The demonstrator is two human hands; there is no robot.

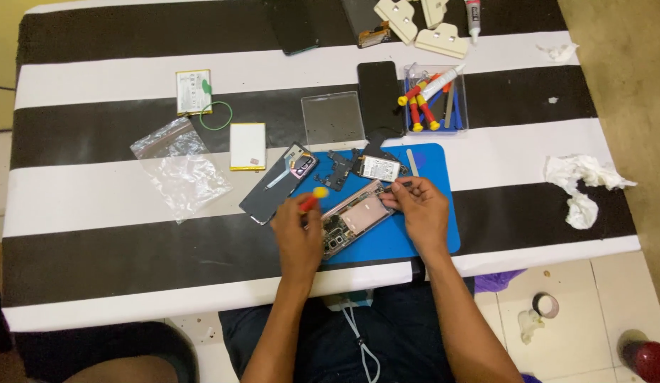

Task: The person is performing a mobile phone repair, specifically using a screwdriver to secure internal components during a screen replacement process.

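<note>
Where the left hand (299, 230) covers it, the opened phone (355, 216) hides.

A makeshift phone-repair bench in a home: a table (96, 206) with a black-and-white striped cover, a blue work mat (429, 234) at centre, a clear box of screwdrivers (435, 99) at upper right, on a tiled floor (578, 284).

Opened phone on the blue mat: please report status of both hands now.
Left hand grips red-yellow screwdriver beside opened phone. Right hand pinches phone's top edge. Phone lies flat on blue mat. Back cover close at left, apart.
</note>
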